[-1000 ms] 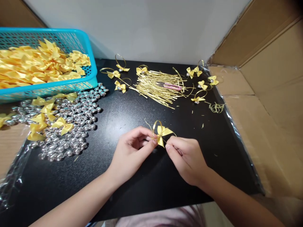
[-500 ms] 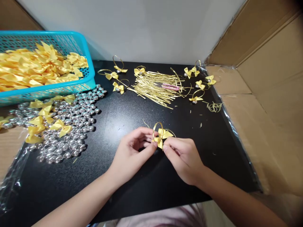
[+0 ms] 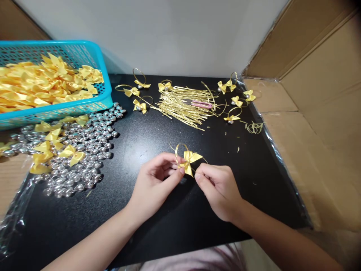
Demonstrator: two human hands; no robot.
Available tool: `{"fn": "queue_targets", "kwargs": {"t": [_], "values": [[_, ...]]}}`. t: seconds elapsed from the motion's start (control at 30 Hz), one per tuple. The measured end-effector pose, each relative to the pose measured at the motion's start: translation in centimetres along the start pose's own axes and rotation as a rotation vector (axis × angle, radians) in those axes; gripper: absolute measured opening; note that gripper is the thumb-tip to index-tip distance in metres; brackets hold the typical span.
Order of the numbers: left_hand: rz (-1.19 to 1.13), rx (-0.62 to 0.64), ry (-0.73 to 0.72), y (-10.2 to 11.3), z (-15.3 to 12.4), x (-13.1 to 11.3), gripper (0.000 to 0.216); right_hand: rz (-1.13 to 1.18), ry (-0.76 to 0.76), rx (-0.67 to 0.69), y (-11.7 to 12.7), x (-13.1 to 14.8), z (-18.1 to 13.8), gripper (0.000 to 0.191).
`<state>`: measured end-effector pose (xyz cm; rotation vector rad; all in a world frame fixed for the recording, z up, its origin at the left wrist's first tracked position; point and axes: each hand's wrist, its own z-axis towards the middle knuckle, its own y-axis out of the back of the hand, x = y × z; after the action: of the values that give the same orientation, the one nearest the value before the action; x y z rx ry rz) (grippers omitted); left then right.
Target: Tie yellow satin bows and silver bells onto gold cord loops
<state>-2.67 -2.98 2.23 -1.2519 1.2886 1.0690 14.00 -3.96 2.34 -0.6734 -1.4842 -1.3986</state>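
Observation:
My left hand (image 3: 156,184) and my right hand (image 3: 218,188) meet over the black table top (image 3: 158,135). Between their fingertips is a small yellow satin bow (image 3: 189,161) with a loop of gold wire through it. The left hand pinches the bow's left side with thumb and forefinger. Fingers of the right hand are closed on the wire ends at the bow's right. A pile of gold wire strips (image 3: 183,103) lies behind the hands, with pink snips (image 3: 200,104) on top.
A blue basket (image 3: 84,103) full of yellow bows stands at the back left. Silver beads (image 3: 81,150) with a few loose bows are heaped in front of it. Finished bow loops (image 3: 234,101) lie at the back. Cardboard walls (image 3: 316,113) close the right side.
The hands stay together and turn the bow slightly; its wire loop has shifted a little left. The view has drifted slightly.

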Motion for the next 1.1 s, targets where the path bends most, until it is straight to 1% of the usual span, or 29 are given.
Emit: {"fn": "queue_targets", "kwargs": {"t": [0.2,0.43,0.53,0.7,0.9,1.1], "values": [[0.056,-0.024,-0.029,-0.11,0.00,-0.21,0.006,0.048,-0.015,0.008,-0.04,0.01,0.07,0.031],[0.088,0.000,-0.070,0.02,-0.23,0.04,0.009,0.067,-0.032,0.000,-0.14,0.04,0.02,0.030],[0.116,0.012,-0.099,0.02,-0.31,0.20,0.009,0.077,-0.061,-0.013,-0.15,0.02,-0.02,0.030],[0.163,-0.002,-0.121,-0.03,-0.43,0.31,0.009,0.119,-0.080,-0.018,-0.23,-0.02,-0.01,0.030],[0.154,0.009,-0.114,-0.02,-0.40,0.25,0.008,0.117,-0.057,0.009,-0.18,-0.14,-0.04,0.030],[0.095,0.056,-0.131,0.11,-0.48,0.26,0.014,0.123,-0.043,0.016,-0.20,-0.27,-0.08,0.030]]}}
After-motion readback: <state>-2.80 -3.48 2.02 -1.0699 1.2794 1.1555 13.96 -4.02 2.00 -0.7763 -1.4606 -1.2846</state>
